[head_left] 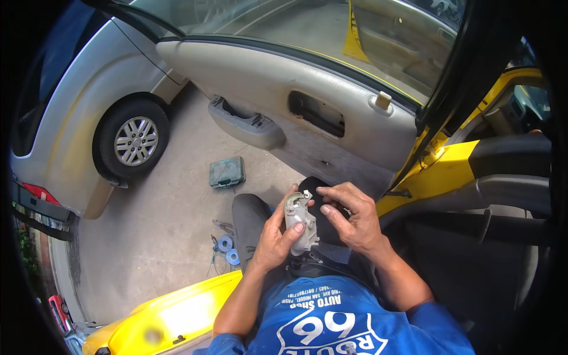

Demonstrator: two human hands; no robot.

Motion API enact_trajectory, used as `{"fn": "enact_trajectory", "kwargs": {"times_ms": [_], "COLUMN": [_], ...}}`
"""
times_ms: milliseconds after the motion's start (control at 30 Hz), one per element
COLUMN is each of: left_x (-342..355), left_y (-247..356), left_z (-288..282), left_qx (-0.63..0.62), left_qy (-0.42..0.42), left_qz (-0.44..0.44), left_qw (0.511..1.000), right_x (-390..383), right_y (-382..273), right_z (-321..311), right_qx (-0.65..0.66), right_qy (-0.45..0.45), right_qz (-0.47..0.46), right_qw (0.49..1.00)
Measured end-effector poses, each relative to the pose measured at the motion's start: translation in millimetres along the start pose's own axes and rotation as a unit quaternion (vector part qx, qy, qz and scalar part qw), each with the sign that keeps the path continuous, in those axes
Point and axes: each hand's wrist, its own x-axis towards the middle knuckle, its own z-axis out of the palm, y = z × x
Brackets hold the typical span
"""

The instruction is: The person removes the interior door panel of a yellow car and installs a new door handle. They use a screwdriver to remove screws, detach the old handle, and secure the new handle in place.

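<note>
My left hand [277,231] is closed round a grey plastic inside door handle [303,228], held upright above my lap with the thumb across its face. A small white piece shows at the handle's top end. Just to the right, my right hand [355,219] hovers with thumb and index finger apart and the other fingers curled. Nothing shows between them. Ahead of both hands, the open car door's grey trim panel [248,68] has a dark oblong cutout [316,113] and an armrest [245,124] with an open recess.
On the concrete floor lie a dark green tool case [226,172], pliers [223,226] and blue rolls of tape or wire [225,243]. A silver van [77,106] stands at left. The yellow car's rear door [171,307] is at lower left, its sill [435,171] at right.
</note>
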Motion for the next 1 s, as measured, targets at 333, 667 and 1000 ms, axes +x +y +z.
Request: {"fn": "enact_trajectory", "kwargs": {"times_ms": [333, 667, 1000], "left_x": [4.4, 9.9, 2.8], "left_y": [5.1, 19.7, 35.5], "left_z": [-27.8, -36.8, -37.2], "left_qx": [0.093, 0.184, 0.220], "left_qy": [-0.020, -0.022, -0.024], "left_qz": [-0.015, 0.050, -0.005], "left_qw": [0.995, 0.981, 0.975], "right_x": [44.2, 47.9, 39.9], "right_y": [9.8, 8.3, 12.7], "right_z": [15.2, 24.9, 27.0], "right_qx": [0.093, 0.018, 0.107], "right_qy": [-0.104, -0.100, -0.111], "right_qz": [0.089, 0.053, 0.124], "right_qw": [0.986, 0.993, 0.980]}}
